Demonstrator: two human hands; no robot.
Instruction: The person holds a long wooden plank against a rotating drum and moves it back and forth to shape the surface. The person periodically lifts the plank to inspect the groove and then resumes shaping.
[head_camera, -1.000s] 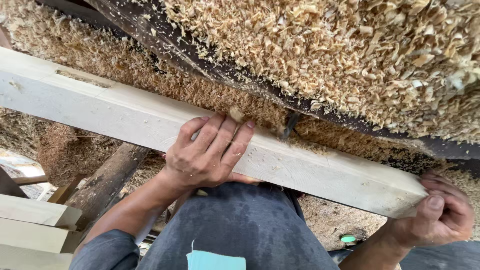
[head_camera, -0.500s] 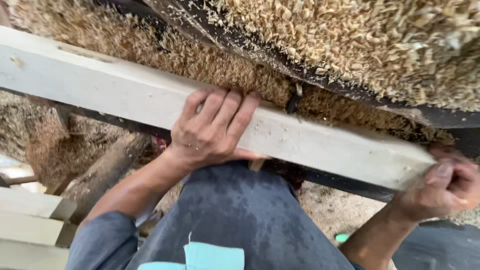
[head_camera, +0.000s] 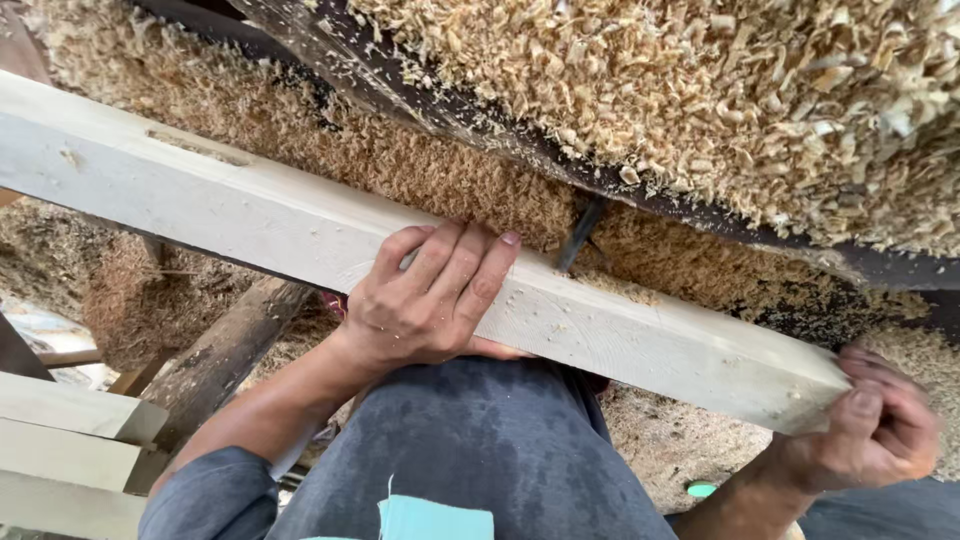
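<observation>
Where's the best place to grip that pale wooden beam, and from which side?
Probably as now: left hand flat over the wooden beam mid-span from the near side, right hand wrapped round its squared end. It's long, straight and flat-faced, so two spread holds steady it.

plank (head_camera: 250, 215): left end off-frame | left hand (head_camera: 425, 300): thumb hidden under plank | stacked boards (head_camera: 60, 450): cut off
</observation>
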